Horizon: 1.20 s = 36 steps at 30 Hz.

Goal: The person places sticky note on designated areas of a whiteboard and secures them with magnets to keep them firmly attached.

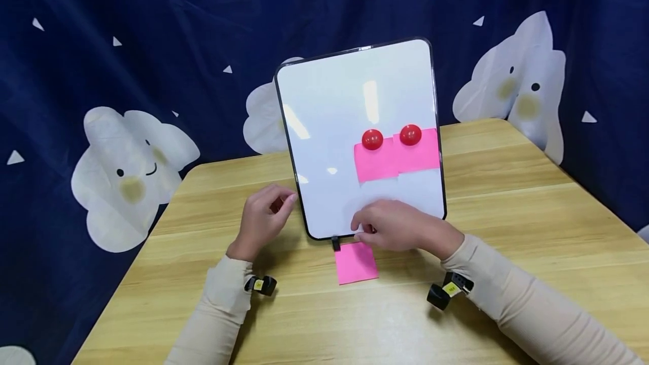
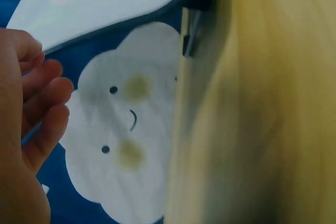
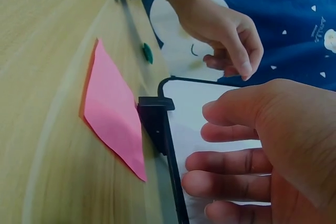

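A small whiteboard (image 1: 324,94) with a black rim stands tilted on the table. Two red round magnets, one on the left (image 1: 372,139) and one on the right (image 1: 410,134), sit at the top edges of two pink sticky notes (image 1: 377,162) on the board. My right hand (image 1: 390,225) is before the board's lower part, fingers loosely bent; the right wrist view shows nothing in it. Beside the board's lower left edge hovers my left hand (image 1: 265,216), its fingers relaxed with nothing held. Below the board lies a pink sticky-note pad (image 3: 113,108) on the table.
A black foot (image 1: 336,243) juts from the board's lower edge by the pad. In the right wrist view a small green object (image 3: 148,53) lies on the wooden table (image 1: 304,320). A blue curtain (image 1: 167,10) with cloud shapes hangs behind.
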Tool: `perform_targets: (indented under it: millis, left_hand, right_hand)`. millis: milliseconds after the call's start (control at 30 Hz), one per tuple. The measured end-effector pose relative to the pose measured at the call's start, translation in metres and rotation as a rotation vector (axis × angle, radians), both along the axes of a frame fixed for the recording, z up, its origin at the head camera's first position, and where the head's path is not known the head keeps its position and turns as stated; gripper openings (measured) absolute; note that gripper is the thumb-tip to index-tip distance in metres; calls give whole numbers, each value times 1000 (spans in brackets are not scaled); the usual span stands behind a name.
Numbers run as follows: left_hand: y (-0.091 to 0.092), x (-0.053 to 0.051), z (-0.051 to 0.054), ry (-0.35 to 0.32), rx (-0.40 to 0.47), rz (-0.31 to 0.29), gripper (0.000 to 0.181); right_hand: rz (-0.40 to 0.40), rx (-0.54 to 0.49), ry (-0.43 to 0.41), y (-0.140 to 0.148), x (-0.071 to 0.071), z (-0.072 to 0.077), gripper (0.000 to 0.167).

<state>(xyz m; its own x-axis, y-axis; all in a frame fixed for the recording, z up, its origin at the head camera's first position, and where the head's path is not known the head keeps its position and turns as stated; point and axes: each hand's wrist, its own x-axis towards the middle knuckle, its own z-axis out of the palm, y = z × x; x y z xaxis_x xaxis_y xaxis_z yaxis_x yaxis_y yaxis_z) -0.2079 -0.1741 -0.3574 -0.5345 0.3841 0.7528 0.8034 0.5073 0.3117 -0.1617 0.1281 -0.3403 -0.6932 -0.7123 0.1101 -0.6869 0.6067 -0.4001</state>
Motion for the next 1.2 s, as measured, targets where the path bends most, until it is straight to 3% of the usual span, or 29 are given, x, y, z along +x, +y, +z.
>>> perform_targets:
  millis: [133,600,967,1200]
  left_hand:
    - [-10,-3,-6,-36,-55,22,6]
    - [-35,-4,-11,-324,-231,140,12]
    - [-55,-7,-12,-447,-282,183,18]
    - [-62,-5,-16,-496,-315,189,16]
  right_hand:
    - [5,25,-4,-1,1,-4,18]
    - [7,83,-16,-8,8,-11,7]
    - [-10,173,-20,-10,8,-10,6]
    - [-47,228,-90,-10,10,-11,5]
